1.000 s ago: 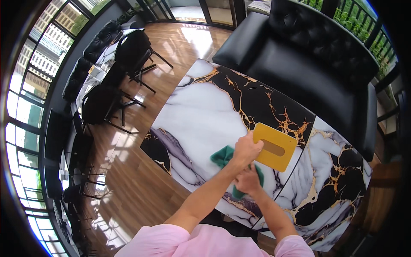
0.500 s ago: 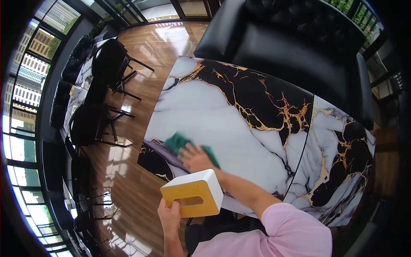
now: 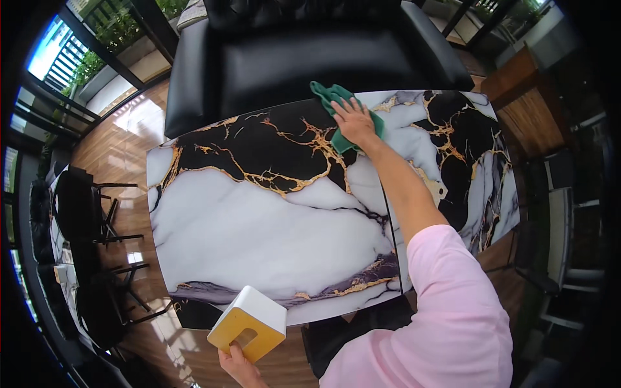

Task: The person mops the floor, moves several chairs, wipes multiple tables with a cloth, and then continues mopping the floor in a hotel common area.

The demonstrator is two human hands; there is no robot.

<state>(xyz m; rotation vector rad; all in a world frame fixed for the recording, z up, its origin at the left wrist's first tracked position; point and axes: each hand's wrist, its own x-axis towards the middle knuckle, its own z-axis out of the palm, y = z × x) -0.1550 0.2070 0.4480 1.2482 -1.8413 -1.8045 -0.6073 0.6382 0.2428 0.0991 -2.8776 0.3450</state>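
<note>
In my right hand (image 3: 356,121) is a green cleaning cloth (image 3: 341,143), pressed flat against the tabletop under slightly spread fingers. It lies at the table's far edge, over the dark seam between two marble-patterned tables (image 3: 272,239), and one corner pokes past the edge toward the sofa. My left hand (image 3: 240,366) grips a tissue box (image 3: 251,323) with white sides and a yellow slotted face. The thumb is at the slot; the other fingers are mostly hidden. The box is held above the near edge, left of the middle.
A black leather sofa (image 3: 310,71) stands right behind the tables. On the left are black chairs (image 3: 77,207) beside another marble-patterned table, over a glossy wooden floor (image 3: 116,149). A brown wooden cabinet (image 3: 527,103) stands at the far right. Black seating (image 3: 356,323) shows near my body.
My right hand has carried the green cloth from the table's near left to the far edge at the seam. My view has swung right. The left hand still holds the tissue box.
</note>
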